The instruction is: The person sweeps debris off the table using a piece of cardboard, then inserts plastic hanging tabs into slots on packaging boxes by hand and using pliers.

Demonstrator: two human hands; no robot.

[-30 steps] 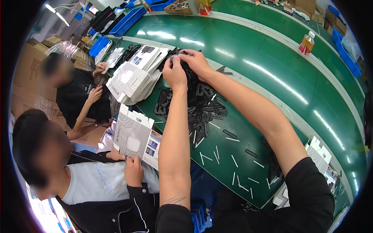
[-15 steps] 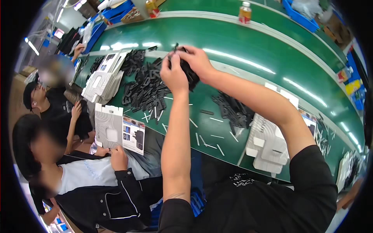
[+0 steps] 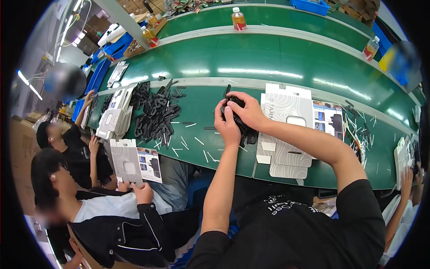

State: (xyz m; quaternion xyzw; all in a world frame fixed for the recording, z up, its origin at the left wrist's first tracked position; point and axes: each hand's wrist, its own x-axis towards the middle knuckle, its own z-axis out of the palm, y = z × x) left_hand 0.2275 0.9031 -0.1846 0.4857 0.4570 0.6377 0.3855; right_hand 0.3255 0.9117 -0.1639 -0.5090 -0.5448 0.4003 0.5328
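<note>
My left hand [image 3: 227, 124] and my right hand [image 3: 247, 110] are cupped together around a bunch of small black plastic pieces [image 3: 233, 99]. One piece sticks up above the fingers. Below my hands lie more black pieces [image 3: 249, 134], partly hidden by my right hand and wrist. To the left spreads a large heap of similar black pieces [image 3: 154, 114]. Close by on the right is a stack of flat grey-and-white printed cartons [image 3: 286, 168] with a contour-line pattern. Thin white strips [image 3: 199, 141] are scattered on the green table [image 3: 197, 101].
A co-worker on my left holds an unfolded printed carton [image 3: 127, 163]. Beyond it stands another carton stack [image 3: 117, 112]. Drink bottles [image 3: 238, 20] stand along the far rail. More white strips [image 3: 358, 130] lie at the right, where another person's hands [image 3: 406, 181] show.
Both my hands have moved with the black pieces from the large heap to the smaller pile near the cartons. My head view has also shifted.
</note>
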